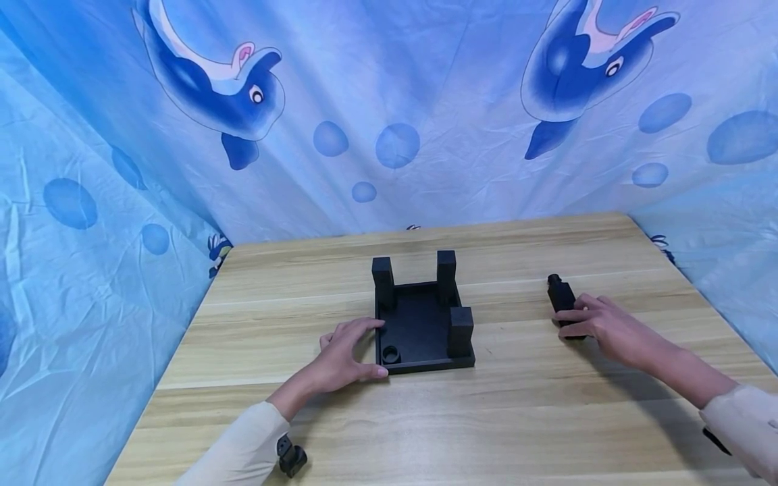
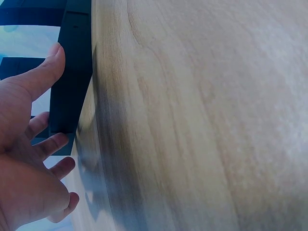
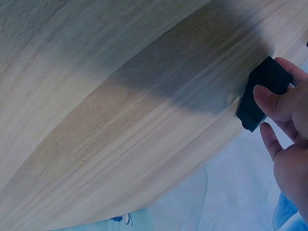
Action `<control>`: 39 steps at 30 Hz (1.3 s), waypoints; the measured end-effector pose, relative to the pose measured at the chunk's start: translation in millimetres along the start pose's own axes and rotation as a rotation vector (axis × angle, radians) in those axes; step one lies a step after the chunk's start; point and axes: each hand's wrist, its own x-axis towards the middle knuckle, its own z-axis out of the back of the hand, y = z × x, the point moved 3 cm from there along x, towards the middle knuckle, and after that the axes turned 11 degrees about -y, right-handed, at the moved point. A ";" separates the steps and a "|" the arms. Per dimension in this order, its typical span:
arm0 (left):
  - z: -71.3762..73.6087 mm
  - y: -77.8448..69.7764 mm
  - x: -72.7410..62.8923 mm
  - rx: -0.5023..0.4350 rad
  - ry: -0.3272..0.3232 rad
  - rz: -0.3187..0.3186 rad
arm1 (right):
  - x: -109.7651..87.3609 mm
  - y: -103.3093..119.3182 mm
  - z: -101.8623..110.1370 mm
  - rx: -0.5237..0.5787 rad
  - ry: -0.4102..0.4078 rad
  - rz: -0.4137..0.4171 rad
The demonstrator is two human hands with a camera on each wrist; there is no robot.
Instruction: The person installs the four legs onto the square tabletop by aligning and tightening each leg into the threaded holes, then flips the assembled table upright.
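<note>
Head view: a black tray [image 1: 418, 327] sits mid-tabletop [image 1: 516, 425], three posts [image 1: 460, 332] upright at its far-left, far-right and near-right corners, a round socket [image 1: 391, 354] at the near-left one. The left hand [image 1: 343, 358] spans that corner, fingers spread and loosely extended, thumb at the near wall and forefinger at the left rim. Well to the right, the right hand [image 1: 608, 329] pinches a loose post [image 1: 561, 297], knobbed end pointing away (whether it touches the wood, I cannot tell). Behind hangs a blue dolphin curtain [image 1: 365, 67].
</note>
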 end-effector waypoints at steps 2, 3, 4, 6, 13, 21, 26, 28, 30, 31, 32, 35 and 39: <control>0.2 0.1 0.0 -0.001 0.001 -0.001 | 0.4 0.0 -0.1 -0.025 0.017 0.005; 0.3 0.1 0.1 -0.001 0.001 -0.002 | 0.5 -0.1 -0.1 -0.035 0.025 0.008; 0.4 0.0 0.1 -0.002 0.001 -0.004 | 0.8 -0.2 -0.1 -0.047 0.029 0.014; 0.4 0.1 0.3 -0.005 0.001 -0.006 | 1.9 -0.6 0.8 -0.062 0.027 0.028; 0.4 -0.2 0.6 -0.010 0.000 -0.008 | 11.5 -3.9 9.0 -0.084 -0.071 0.029; 0.2 -0.8 0.6 -0.005 0.001 -0.006 | 38.0 -5.1 27.3 0.037 -0.249 -0.136; 0.1 -0.5 0.4 -0.003 0.001 -0.005 | 56.0 -0.4 41.8 0.193 -0.314 -0.457; 0.0 -0.2 0.2 -0.003 0.001 -0.003 | 61.2 1.5 46.3 0.261 -0.323 -0.576; 0.0 0.0 0.1 -0.005 0.002 -0.001 | 65.6 3.3 50.2 0.318 -0.323 -0.659; -0.1 0.1 0.2 -0.008 0.002 -0.001 | 67.4 3.8 51.9 0.339 -0.321 -0.682; -0.2 0.3 0.3 -0.010 0.003 -0.001 | 68.8 4.3 53.4 0.359 -0.316 -0.703; -0.5 1.1 0.6 -0.014 0.003 -0.003 | 72.2 5.3 56.6 0.393 -0.291 -0.748; -0.2 1.4 0.8 -0.012 0.002 -0.005 | 76.8 7.8 58.3 0.411 -0.265 -0.787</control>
